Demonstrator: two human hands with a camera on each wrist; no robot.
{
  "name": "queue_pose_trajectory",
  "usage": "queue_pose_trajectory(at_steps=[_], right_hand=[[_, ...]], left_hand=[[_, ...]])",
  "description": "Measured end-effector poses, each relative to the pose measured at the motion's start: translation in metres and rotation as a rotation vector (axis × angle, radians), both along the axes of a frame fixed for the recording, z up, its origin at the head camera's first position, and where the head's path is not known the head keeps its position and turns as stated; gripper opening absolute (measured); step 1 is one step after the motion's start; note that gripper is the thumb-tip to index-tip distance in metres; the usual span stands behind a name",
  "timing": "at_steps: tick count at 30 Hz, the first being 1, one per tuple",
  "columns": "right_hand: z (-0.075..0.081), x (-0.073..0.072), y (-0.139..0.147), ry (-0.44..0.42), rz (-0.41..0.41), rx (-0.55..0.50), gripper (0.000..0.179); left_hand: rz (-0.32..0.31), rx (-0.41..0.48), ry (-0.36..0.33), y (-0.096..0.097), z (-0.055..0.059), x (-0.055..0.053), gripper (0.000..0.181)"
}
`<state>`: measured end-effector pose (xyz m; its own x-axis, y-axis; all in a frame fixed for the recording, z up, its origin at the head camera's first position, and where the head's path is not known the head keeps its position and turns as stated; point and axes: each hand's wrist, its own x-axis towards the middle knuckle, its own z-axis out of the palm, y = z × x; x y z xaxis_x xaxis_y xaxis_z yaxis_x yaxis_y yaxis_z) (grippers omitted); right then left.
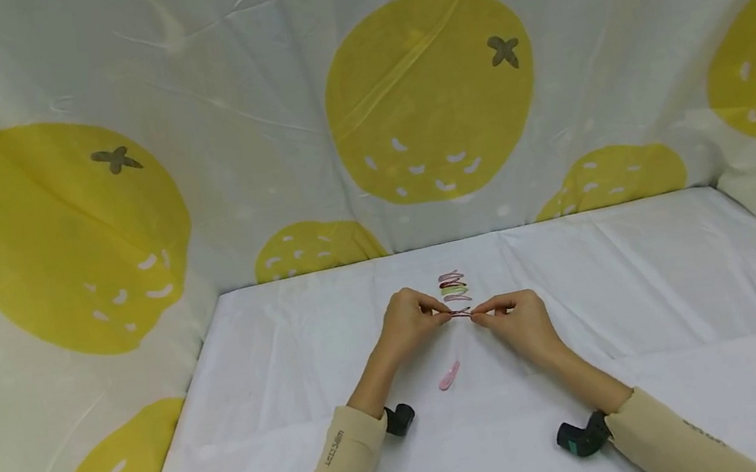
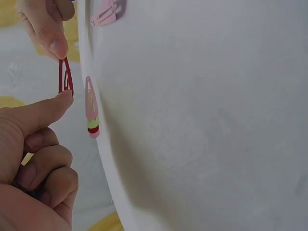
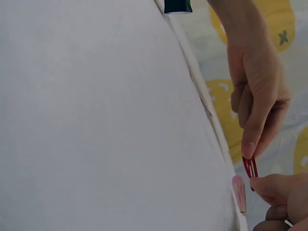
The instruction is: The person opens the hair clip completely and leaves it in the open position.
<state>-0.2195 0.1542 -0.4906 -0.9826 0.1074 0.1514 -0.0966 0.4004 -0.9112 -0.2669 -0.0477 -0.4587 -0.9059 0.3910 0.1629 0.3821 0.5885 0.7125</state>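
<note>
A dark red snap hair clip is stretched between my two hands over the white table. My left hand pinches one end between thumb and fingertips, and my right hand pinches the other end. In the left wrist view the red clip shows its frame and inner tongue parted. Just beyond the hands lies a column of several hair clips, with a pink clip nearest and a green clip behind it. Another pink hair clip lies alone on the near side, between the forearms.
White cloth covers the table, with a fold line across its near part. A pale curtain printed with yellow lemons stands behind it and at the sides. Black wrist cameras sit at both sleeve cuffs.
</note>
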Motion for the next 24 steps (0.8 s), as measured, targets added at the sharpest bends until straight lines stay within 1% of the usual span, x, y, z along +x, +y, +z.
queue_pose_trajectory(at_steps=[4, 10, 13, 18, 24], right_hand=[[-0.004, -0.010, 0.002, -0.013, 0.005, 0.020, 0.006], [-0.006, -0.020, 0.001, 0.014, 0.017, 0.064, 0.003], [-0.006, -0.023, 0.002, 0.017, 0.023, 0.077, 0.003], [-0.006, -0.027, 0.003, 0.011, 0.019, 0.084, 0.004], [-0.007, -0.029, 0.003, 0.005, 0.009, 0.123, 0.005]], left_hand=[[0.013, -0.011, -0.024, 0.004, -0.002, -0.008, 0.004], [0.038, -0.034, -0.055, 0.004, -0.005, -0.017, 0.004], [0.049, -0.050, -0.068, 0.005, -0.006, -0.021, 0.004], [0.047, -0.068, -0.067, 0.006, -0.007, -0.026, 0.005], [0.056, -0.091, -0.074, 0.008, -0.008, -0.030, 0.005]])
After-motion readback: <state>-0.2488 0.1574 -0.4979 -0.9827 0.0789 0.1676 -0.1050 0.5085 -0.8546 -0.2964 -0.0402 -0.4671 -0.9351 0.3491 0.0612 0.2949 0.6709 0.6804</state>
